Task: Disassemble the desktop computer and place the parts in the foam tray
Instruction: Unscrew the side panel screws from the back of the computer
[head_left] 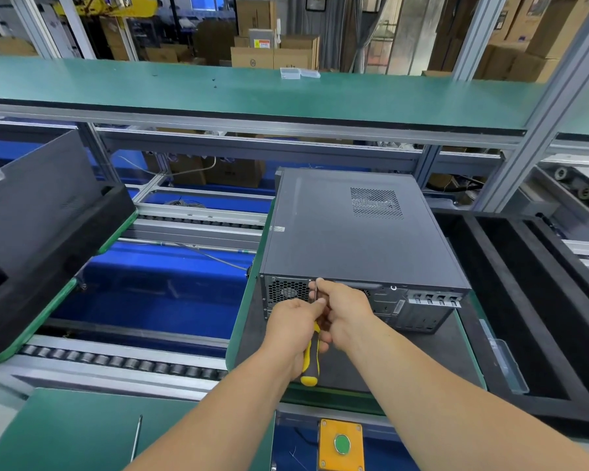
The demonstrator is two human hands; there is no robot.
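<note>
1. The desktop computer (351, 232) lies on its side on a dark mat atop a green-edged pallet (242, 321), its rear panel facing the near side and its grey side cover facing up, with a mesh vent patch toward the far right of that cover.
2. The left hand (296, 321) has its fingers curled round a screwdriver (312, 355) with a yellow and black handle; the handle's butt points toward the near side and the shaft rises toward the top edge of the rear panel.
3. The right hand (340, 307) pinches the screwdriver's thin shaft between thumb and fingers, just beside the fan grille at the left of the rear panel. The tip sits at the upper edge of the panel; whether it touches a screw cannot be told.
4. The foam tray (510, 300), black with long slots, stands directly right of the computer's pallet.
5. At the left, a second dark panel leans in a black foam holder (48, 266) on another green-edged pallet, well apart from the computer.
6. Roller conveyor rails (123, 362) run beneath the pallets, with blue surfaces showing between them.
7. On the near side, a yellow box with a green button (341, 443) sits below the arms, and a thin metal rod (136, 436) lies on the green counter (82, 430) at the near left.
8. A long green shelf (218, 90) crosses the far side above the line.
</note>
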